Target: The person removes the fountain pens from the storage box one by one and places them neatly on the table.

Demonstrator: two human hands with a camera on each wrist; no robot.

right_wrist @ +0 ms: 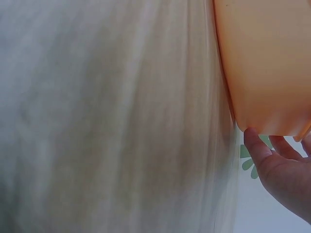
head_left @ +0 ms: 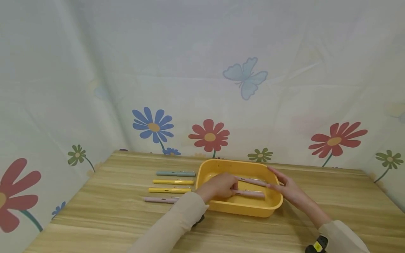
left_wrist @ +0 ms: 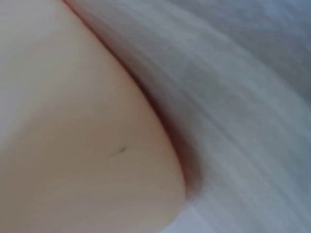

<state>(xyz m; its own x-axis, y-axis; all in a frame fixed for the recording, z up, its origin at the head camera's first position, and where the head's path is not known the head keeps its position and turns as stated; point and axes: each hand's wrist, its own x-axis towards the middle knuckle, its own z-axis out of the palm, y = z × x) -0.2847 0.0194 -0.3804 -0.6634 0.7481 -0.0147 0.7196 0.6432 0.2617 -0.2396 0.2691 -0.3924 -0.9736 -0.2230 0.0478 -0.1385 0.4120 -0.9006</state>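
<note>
A yellow plastic tray (head_left: 240, 209) sits on the table with two pale purple pens in it. My left hand (head_left: 221, 185) reaches inside, fingers curled at the left end of the nearer pale purple pen (head_left: 251, 194), which it seems to pinch; the fingertips are partly hidden. The other pale purple pen (head_left: 254, 181) lies just behind it. At the tray's right end, my right hand (head_left: 292, 191) holds the rim, thumb over the edge and fingers outside. In the right wrist view, its fingers (right_wrist: 260, 148) touch the tray's wall (right_wrist: 267, 73). The left wrist view shows mostly blurred skin.
Left of the tray, pens lie in a column: a blue-green pen (head_left: 175, 173), a yellow pen (head_left: 172, 182), another yellow pen (head_left: 169, 190) and a pale purple pen (head_left: 160, 199), partly behind the left sleeve. A flowered cloth (head_left: 190, 88) hangs behind the wooden table (head_left: 110, 203).
</note>
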